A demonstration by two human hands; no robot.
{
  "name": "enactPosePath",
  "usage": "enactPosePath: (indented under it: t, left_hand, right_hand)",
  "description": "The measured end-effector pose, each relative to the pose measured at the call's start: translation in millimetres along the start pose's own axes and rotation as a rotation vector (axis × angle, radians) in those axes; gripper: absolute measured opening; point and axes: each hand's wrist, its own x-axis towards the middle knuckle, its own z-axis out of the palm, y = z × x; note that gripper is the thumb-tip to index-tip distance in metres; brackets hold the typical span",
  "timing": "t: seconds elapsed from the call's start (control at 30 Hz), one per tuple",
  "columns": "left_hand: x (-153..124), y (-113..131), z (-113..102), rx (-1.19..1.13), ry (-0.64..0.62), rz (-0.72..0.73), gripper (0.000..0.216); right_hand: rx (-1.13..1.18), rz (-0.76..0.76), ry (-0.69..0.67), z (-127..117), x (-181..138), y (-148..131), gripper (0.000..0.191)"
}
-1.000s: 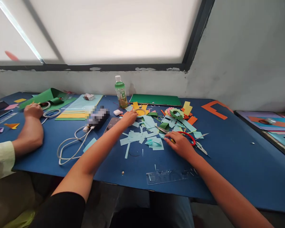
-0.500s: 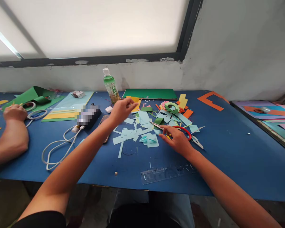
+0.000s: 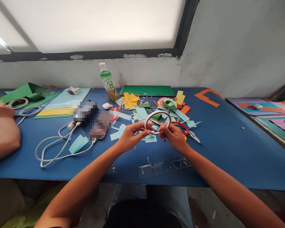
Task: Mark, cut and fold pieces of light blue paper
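A narrow roll of white tape (image 3: 146,118) is held up over the paper scraps, its ring facing me. My left hand (image 3: 133,134) pinches its left lower rim between thumb and fingers. At the right lower rim, the bent fingers of my right hand (image 3: 175,136) close on the roll. Scissors with red handles (image 3: 185,127) lie behind my right hand, their blades showing through the ring; whether the hand touches them I cannot tell. A drawing compass (image 3: 194,136) rests just right of them. Light blue paper scraps (image 3: 142,112) spread beneath and beyond both hands.
A clear ruler (image 3: 165,167) lies near the front edge. To the left are a blurred-out phone (image 3: 101,122), a white cable (image 3: 52,163) and a drink bottle (image 3: 109,85). Another person's hand (image 3: 1,110) rests at far left. An orange paper frame (image 3: 204,93) lies back right.
My left hand has come down and toward me from above the scraps and now holds the tape roll. My right hand, earlier at the scissors, now has its fingers on the roll.
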Motion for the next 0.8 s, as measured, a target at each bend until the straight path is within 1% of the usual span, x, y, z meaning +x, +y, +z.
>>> enactPosePath:
  t: [0.1,0.17,0.27,0.4,0.5,0.6,0.67,0.8]
  left_hand:
    - [-0.9,-7.1,1.8,0.03,-0.005,-0.004,0.033]
    - [-1.4,-8.8,1.5,0.082,-0.008,0.0,0.031]
    - [-2.5,-9.1,0.7,0.176,-0.039,0.036,0.028]
    - [-4.2,-9.2,1.3,0.255,-0.071,0.095,0.025]
    - [-4.4,-9.0,0.2,0.265,-0.034,0.118,0.019]
    - [-4.3,-7.3,-3.1,0.264,0.045,0.122,0.014]
    - [-4.6,-5.7,-5.2,0.26,0.088,0.121,0.012]
    - [-5.2,-4.0,-6.6,0.25,0.103,0.106,0.011]
  right_hand:
    - [-0.002,0.023,0.005,-1.5,4.4,4.9,0.044]
    - [-0.033,0.022,0.045,-3.6,5.3,6.0,0.042]
    - [-0.105,-0.015,0.099,-7.6,4.3,2.0,0.045]
    - [-0.141,-0.057,0.051,-9.8,2.3,-6.7,0.027]
    - [-0.087,-0.02,0.059,-8.7,2.0,-7.6,0.028]
    - [0.01,0.04,0.085,-7.6,3.2,-4.5,0.032]
    - [0.071,0.07,0.077,-7.2,4.4,-2.8,0.033]
    - [0.153,0.107,0.035,-5.8,6.0,-1.6,0.034]
